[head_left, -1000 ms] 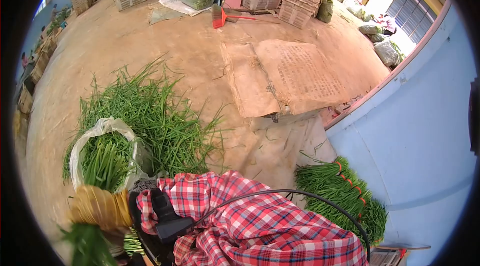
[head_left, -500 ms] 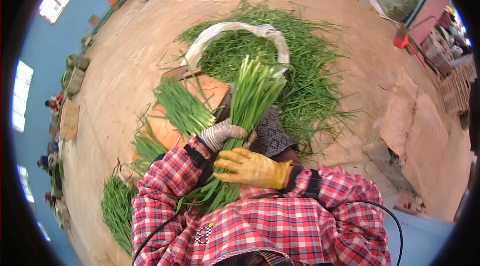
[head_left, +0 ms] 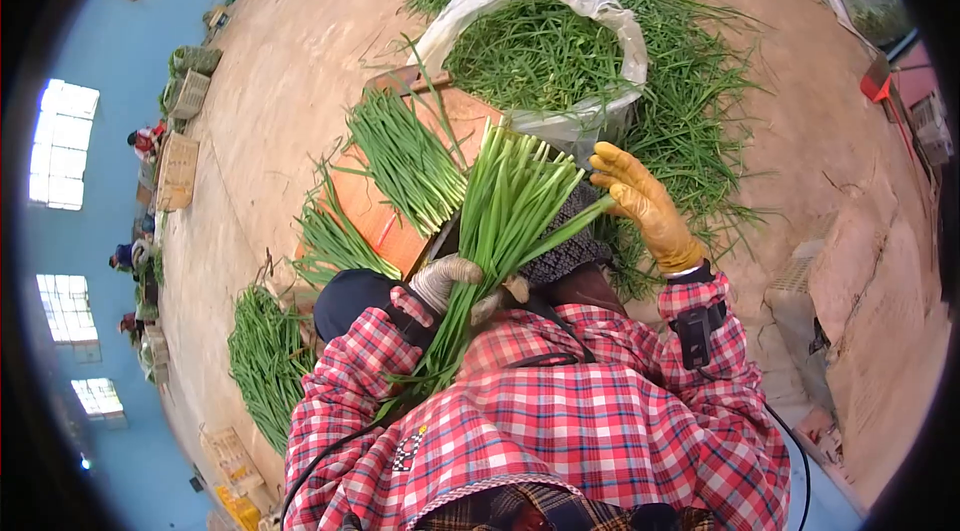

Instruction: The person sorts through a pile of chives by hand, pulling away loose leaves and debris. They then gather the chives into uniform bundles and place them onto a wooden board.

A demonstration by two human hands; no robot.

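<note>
My left hand [head_left: 447, 286], in a pale knitted glove, is closed around a thick bunch of garlic chives [head_left: 505, 201]. The bunch's pale cut ends point up and away, and its leafy tips hang down against my plaid jacket. My right hand [head_left: 648, 211], in a yellow glove, is to the right of the bunch. Its thumb and fingers meet the end of a few stalks that slant out from the bunch. More chives [head_left: 405, 161] lie in a sheaf on an orange board [head_left: 385, 231], with a smaller sheaf [head_left: 335, 236] nearer to me.
Beyond the board stands a clear plastic bag [head_left: 635, 51] with a rolled rim, holding loose greens. Loose leaves [head_left: 700, 101] are scattered around it. Another chive pile [head_left: 265, 361] lies at left. A red dustpan [head_left: 876, 81] is far right; people and crates [head_left: 178, 171] line the left wall.
My right hand has moved from the lower bunch out to the upper right, to stalks that now slant out. My left hand keeps hold of the bunch. The view has shifted.
</note>
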